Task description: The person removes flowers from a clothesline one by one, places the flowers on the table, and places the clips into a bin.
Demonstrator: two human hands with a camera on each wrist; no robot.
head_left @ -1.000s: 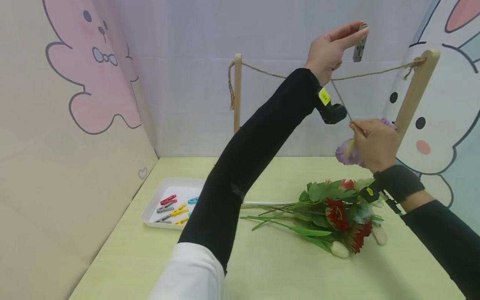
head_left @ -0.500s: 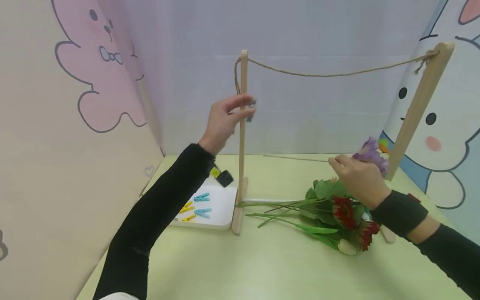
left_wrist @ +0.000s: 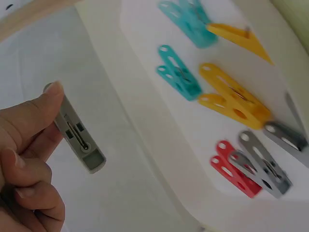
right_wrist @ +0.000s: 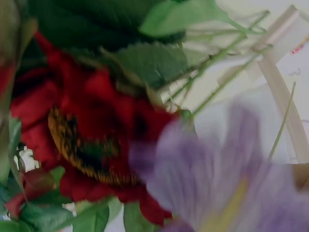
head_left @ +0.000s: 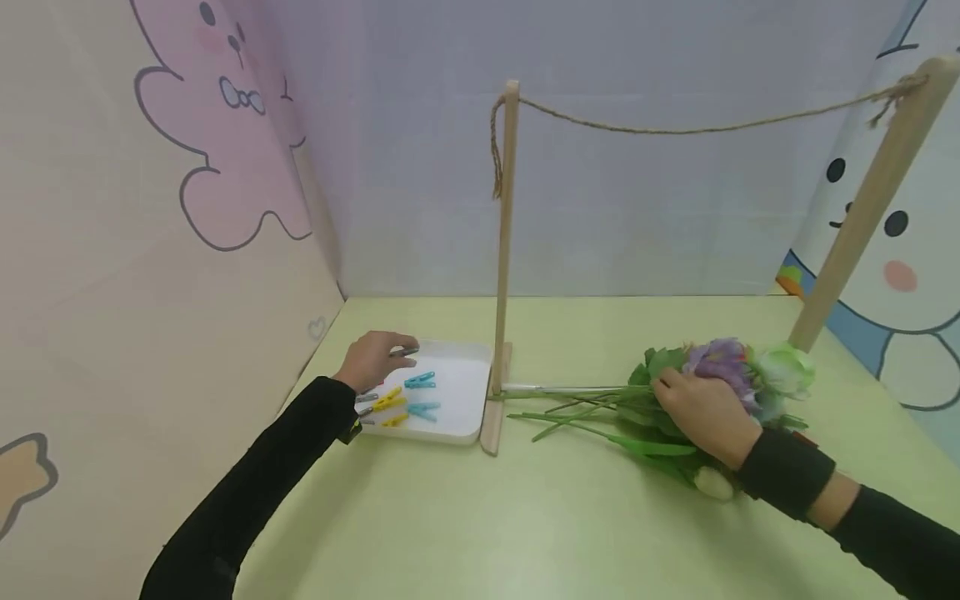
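Note:
My left hand [head_left: 372, 360] is over the white tray [head_left: 465, 362] and pinches a grey clothespin [left_wrist: 82, 133] by one end between thumb and fingers. Yellow, teal, red and grey clothespins lie in the tray below it; a teal clothespin [left_wrist: 178, 72] and a yellow clothespin [left_wrist: 234, 94] show clearly in the left wrist view. On the right, my right hand [head_left: 703, 410] holds a purple flower [head_left: 718, 360] low over the pile of artificial flowers; the fingers hide where they grip its stem. A red flower [right_wrist: 91, 135] lies close beside the purple petals in the right wrist view.
A twine line [head_left: 652, 130] sags between a left wooden post [head_left: 506, 233] and a right wooden post [head_left: 870, 208]. The left post's foot [head_left: 491, 427] stands beside the tray. Green stems [head_left: 558, 417] point left across the table [head_left: 540, 517]; a white tulip [head_left: 712, 482] lies at the front.
My left hand has come down leftward from the twine line to the tray, still holding the grey clothespin. The right hand has lowered the purple flower from the line onto the flower pile.

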